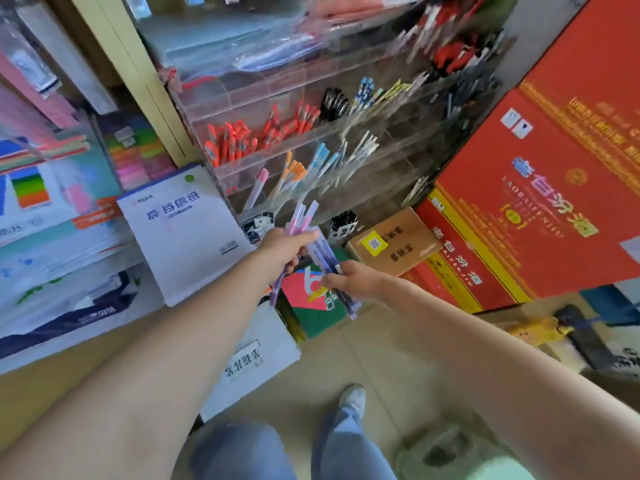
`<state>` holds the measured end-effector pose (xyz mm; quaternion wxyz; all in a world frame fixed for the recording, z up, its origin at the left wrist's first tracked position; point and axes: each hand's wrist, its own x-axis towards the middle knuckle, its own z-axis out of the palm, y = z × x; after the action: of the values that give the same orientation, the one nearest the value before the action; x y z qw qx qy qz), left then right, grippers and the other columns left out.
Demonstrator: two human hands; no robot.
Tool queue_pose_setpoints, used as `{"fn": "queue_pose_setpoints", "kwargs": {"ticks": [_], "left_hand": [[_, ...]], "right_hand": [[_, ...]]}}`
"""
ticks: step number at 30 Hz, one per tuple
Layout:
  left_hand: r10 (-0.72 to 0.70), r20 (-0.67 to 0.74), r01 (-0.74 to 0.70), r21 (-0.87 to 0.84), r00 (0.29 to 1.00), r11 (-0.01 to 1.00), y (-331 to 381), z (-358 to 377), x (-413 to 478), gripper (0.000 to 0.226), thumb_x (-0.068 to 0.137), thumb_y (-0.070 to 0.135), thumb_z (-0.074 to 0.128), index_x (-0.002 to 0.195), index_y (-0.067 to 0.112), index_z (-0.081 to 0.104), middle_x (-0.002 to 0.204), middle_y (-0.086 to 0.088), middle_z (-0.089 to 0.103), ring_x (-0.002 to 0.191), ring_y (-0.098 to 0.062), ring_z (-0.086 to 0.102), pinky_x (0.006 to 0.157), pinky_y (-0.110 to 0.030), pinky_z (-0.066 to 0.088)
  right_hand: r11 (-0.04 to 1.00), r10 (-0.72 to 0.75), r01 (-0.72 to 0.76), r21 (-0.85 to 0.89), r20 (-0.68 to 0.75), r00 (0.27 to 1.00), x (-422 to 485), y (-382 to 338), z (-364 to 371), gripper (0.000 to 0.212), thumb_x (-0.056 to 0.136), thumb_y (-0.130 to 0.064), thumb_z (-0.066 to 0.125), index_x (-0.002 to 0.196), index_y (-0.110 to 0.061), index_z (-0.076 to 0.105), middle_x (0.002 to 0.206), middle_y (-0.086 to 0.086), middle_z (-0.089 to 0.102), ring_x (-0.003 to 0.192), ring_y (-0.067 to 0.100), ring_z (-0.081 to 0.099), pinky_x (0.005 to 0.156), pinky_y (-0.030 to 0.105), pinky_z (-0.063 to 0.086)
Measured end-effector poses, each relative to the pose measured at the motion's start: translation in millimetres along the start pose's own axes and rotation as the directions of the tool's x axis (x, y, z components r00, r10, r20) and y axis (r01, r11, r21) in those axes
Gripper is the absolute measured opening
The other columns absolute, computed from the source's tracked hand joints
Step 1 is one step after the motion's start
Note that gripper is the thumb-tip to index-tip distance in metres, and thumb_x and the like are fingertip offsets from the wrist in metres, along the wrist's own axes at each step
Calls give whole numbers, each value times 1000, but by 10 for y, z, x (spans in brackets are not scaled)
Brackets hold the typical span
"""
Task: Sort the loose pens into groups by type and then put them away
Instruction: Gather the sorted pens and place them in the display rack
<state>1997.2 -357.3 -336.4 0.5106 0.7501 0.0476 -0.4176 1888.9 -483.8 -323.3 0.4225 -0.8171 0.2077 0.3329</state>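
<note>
1. Legs in blue jeans (242, 452) and one pale shoe (353, 398) stand on the tan floor (381, 358) at the bottom of the view.
2. Both bare forearms reach forward, and the hands are close together.
3. Left hand (285, 245) is curled round a bunch of pink and lilac pens (303, 216); their ends stick out above and below the fist.
4. Right hand (358, 278), just beside it and lower, grips a second bunch, the purple pens (325, 263), which slant down to the right. Blur hides whether the two bunches touch.
5. Below the hands lies a green-and-red box (311, 306), with a brown carton (394, 240) to its right and a white writing pad (187, 233) to its left.
6. Behind these rises a clear tiered rack (249, 109) with divided compartments. They hold red pens (228, 143), a single pink pen (258, 185), orange-capped pens (294, 173) and blue-capped pens (320, 161).
7. Large red boxes (540, 202) are stacked at the far right.
</note>
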Motion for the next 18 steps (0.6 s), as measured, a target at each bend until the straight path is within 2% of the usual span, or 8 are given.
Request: {"fn": "queue_pose_setpoints", "kwargs": {"ticks": [2, 5, 7, 9, 11, 13, 15, 18], "left_hand": [[2, -29, -2, -29, 1000, 1000, 147, 182, 94, 24, 87, 33, 68, 80, 12, 57, 64, -5, 50, 39, -10, 33, 36, -17, 27], [-4, -67, 1, -51, 998, 999, 321, 346, 210, 23, 87, 31, 69, 79, 13, 57, 64, -4, 51, 36, -9, 34, 36, -17, 28], [-13, -98, 6, -70, 995, 998, 407, 380, 281, 23, 87, 30, 69, 78, 13, 57, 57, -2, 49, 33, -8, 34, 35, -17, 27], [-6, -105, 0, -62, 994, 998, 481, 379, 351, 24, 86, 31, 70, 83, 11, 59, 50, 2, 44, 36, -10, 35, 36, -19, 29], [15, -82, -17, -21, 997, 1000, 554, 366, 436, 30, 84, 36, 71, 90, 9, 60, 54, 0, 44, 42, -12, 37, 40, -22, 32], [21, -65, -20, 12, 998, 1000, 615, 377, 526, 31, 83, 39, 72, 85, 12, 58, 61, -2, 46, 44, -13, 38, 43, -24, 34], [32, -56, -30, 33, 998, 999, 678, 395, 629, 30, 82, 42, 71, 80, 16, 57, 63, -3, 48, 44, -13, 39, 43, -23, 35], [39, -47, -36, 43, 998, 998, 792, 439, 780, 26, 84, 41, 70, 88, 19, 57, 64, -2, 50, 41, -11, 40, 40, -21, 34]], "right_hand": [[998, -18, 21, -62, 42, 999, 60, 58, -305, 39, 96, -39, 50, 97, -1, 61, 79, 6, 61, 70, 17, 54, 62, 24, 37], [989, -30, 46, -140, 109, 994, 189, 107, -650, 33, 96, -35, 52, 71, -14, 53, 61, -1, 58, 59, 10, 53, 60, 23, 34], [989, -35, 56, -136, 151, 988, 301, 84, -795, 35, 94, -31, 55, 64, -13, 51, 55, -1, 58, 53, 10, 53, 60, 23, 34], [991, -17, 43, -127, 193, 981, 388, 33, -910, 36, 93, -31, 58, 63, -13, 52, 55, -1, 56, 50, 12, 49, 59, 24, 35], [996, 13, 10, -93, 248, 969, 483, -5, -991, 36, 93, -31, 60, 63, -13, 52, 55, 1, 52, 48, 13, 43, 55, 23, 35], [998, 39, -21, -65, 291, 956, 594, -11, -1048, 31, 92, -32, 62, 71, -10, 57, 60, 4, 57, 50, 14, 49, 53, 20, 40], [998, 59, -53, -27, 284, 957, 692, 4, -1107, 28, 91, -32, 64, 80, -7, 61, 61, 5, 60, 48, 12, 53, 54, 20, 46], [998, 48, -55, 23, 224, 973, 790, 50, -1237, 27, 91, -26, 64, 75, -6, 59, 51, 2, 58, 41, 9, 52, 50, 15, 46]]}}
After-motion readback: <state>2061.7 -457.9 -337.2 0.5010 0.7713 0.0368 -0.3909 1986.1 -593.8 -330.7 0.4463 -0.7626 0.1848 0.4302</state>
